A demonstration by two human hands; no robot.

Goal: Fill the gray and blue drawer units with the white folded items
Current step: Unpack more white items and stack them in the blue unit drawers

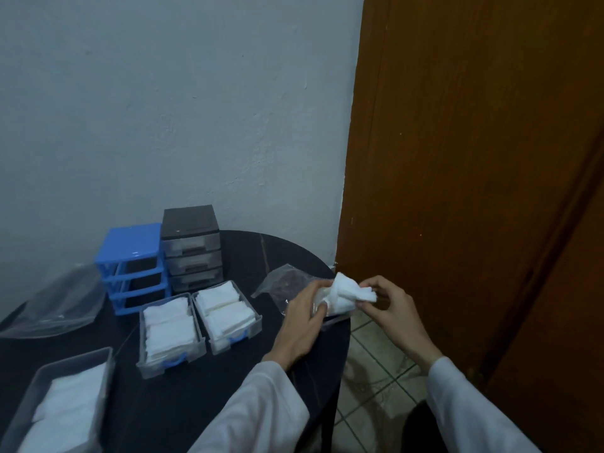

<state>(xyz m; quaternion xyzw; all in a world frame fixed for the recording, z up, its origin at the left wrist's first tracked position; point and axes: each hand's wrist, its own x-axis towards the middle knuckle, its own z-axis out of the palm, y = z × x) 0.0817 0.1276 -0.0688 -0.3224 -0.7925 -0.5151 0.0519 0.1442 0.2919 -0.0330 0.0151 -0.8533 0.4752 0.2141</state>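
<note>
Fingers [322, 308] of the left hand [302, 317] curl round one end of a crumpled white cloth [346, 294], while the right hand [389, 305] pinches its other end between thumb and fingers; the cloth hangs between them over the right edge of the dark round tabletop [183, 403]. Just behind the left hand lies a clear plastic bag [281, 282].

At the back, the blue unit [132, 263] stands with its 3 slots vacant, and the gray unit [191, 246] stands touching its right side with 3 drawers in place. In front of them sit 2 clear drawers with blue handles, side by side: the left drawer [171, 364] and the right drawer [233, 341], both packed with white folded squares [170, 325]. A third drawer [49, 374], also holding white squares, sits at the lower left. Another clear bag [55, 302] lies at the far left. Both arms wear white sleeves [261, 413].
</note>
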